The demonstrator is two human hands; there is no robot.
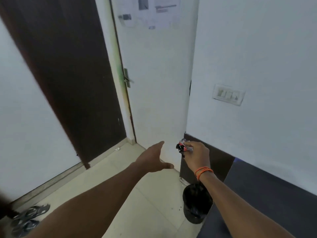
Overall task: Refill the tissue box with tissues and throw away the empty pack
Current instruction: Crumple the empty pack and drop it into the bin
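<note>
Empty pack: a crumpled red, black and clear plastic tissue pack (183, 146) is pinched in the fingertips of the right hand (197, 156), held in the air in front of the corner where the white door (154, 83) meets the white wall (257, 57).
Right arm: reaches forward from the lower right, wrist bent down, with orange thread bands (203, 171) around the wrist; the forearm crosses over the bin's far rim.
Left arm: stretches forward from the lower left; the left hand (155, 158) is spread wide, thumb apart from the fingers, holding nothing, just beside the pack but not touching it.
Bin: a round black waste bin (195, 205) with a dark liner stands on the pale tiled floor (140, 203), below the pack and nearer the camera; its contents are too dark to tell.
Edges: the bin sits against a dark grey surface (265, 194) on the right.
Open room: bare floor lies to the bin's left, running to a dark brown door (68, 74); dark sandals (29, 219) lie at the lower left, well apart from the bin.
Wall: a white switch plate (229, 97) sits above the right arm.
</note>
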